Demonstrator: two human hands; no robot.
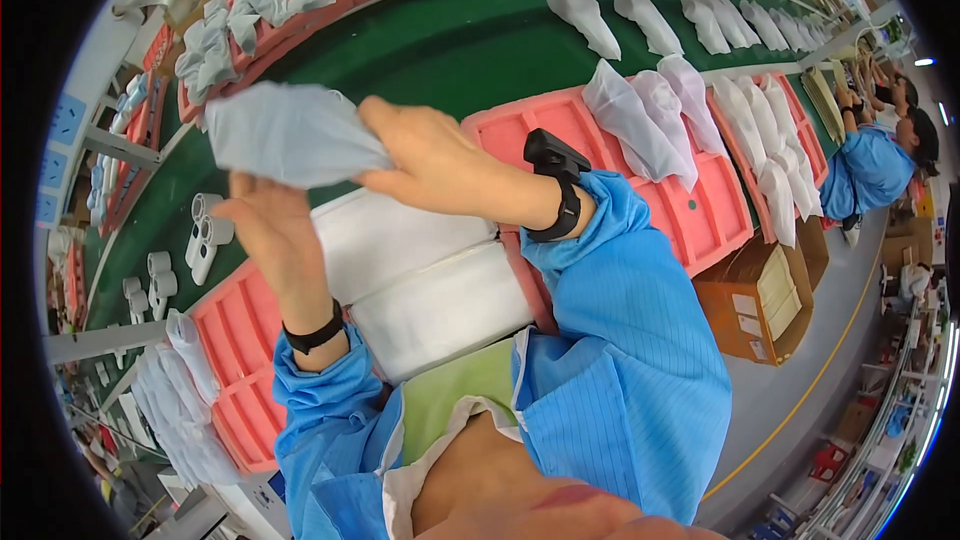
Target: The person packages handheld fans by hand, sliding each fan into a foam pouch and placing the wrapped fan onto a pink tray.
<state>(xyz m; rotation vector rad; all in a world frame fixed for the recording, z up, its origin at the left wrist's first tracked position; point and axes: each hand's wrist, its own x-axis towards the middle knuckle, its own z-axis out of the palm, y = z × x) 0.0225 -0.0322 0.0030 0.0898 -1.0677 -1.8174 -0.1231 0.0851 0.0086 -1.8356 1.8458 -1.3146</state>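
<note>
A whitish, see-through bag point(285, 135) hangs level above the bench, puffed out. What it contains, if anything, cannot be made out. My right hand point(425, 155) pinches its right end between thumb and fingers. Below its left part is my left hand point(275, 235), palm up and thumb stretched out, the fingertips at the bag's lower edge and slightly blurred. Under both hands lie two stacks of flat white sheets or bags, a farther stack point(395, 245) and a nearer stack point(445, 312), side by side.
Pink trays flank me: a left tray point(240, 360) and a right tray point(690, 210) with wrapped pieces point(640, 120). Beyond runs a green conveyor point(430, 50) carrying more wrapped pieces and bare white devices point(207, 235). A cardboard box point(750, 305) stands at right; a co-worker point(870, 170) sits farther along.
</note>
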